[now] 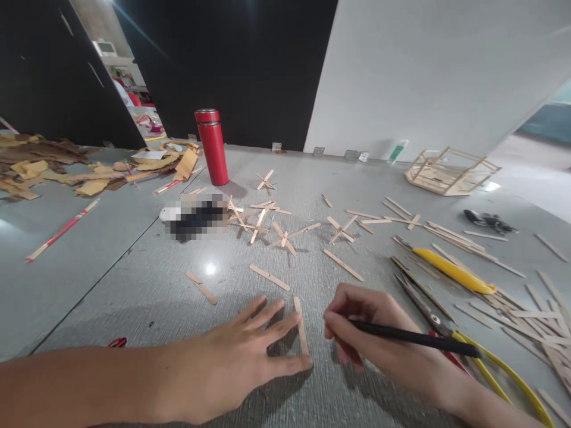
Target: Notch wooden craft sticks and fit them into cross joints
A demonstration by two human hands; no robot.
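Observation:
My left hand (250,351) lies spread on the grey table, its index fingertip and thumb touching a wooden craft stick (301,324). That stick lies almost straight away from me, flat on the surface. To its right, my right hand (370,333) is closed around a slim black pen (410,337) in a writing grip, apart from the stick. The pen's tip is hidden behind the fingers. Just beyond the hands lie a craft stick (270,277) with a small dark mark, another stick (201,288) to the left, and one (343,265) to the right.
Crossed-stick pieces (285,239) stand mid-table, before a red flask (213,148). At right are scissors (435,321) with yellow handles, a yellow cutter (450,270), loose sticks (542,324) and a stick frame (450,172). Cardboard scraps (93,172) lie left. Panels (250,71) rise behind.

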